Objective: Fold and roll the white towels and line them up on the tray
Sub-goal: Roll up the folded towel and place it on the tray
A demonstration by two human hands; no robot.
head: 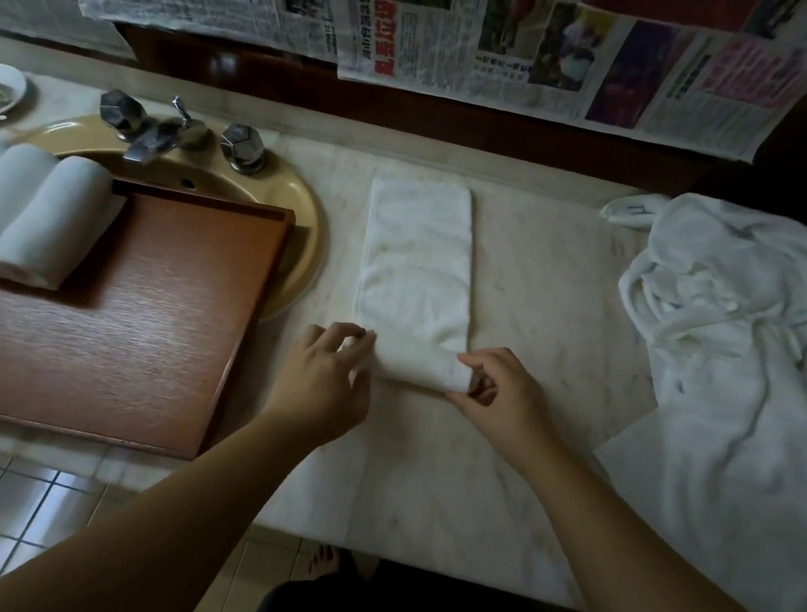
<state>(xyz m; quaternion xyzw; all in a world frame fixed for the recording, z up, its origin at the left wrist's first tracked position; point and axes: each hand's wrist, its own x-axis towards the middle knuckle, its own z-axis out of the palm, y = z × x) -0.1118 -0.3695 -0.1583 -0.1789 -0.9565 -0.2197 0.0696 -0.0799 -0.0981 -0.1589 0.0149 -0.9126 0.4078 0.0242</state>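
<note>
Marble counter [536, 281]: one folded towel [417, 256], two hands pinching; tray [145, 325], three rolls [21, 213].

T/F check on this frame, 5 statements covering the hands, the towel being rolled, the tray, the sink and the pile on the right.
1. Both hands, left hand and right hand, pinch the near end of the folded towel. True.
2. The folded towel lies on the wooden tray. False: it lies on the marble counter, right of the tray.
3. Rolled towels sit at the tray's far left. True.
4. The tray rests partly over the sink. True.
5. The white pile on the right is neatly rolled. False: it is a loose, crumpled heap.
</note>
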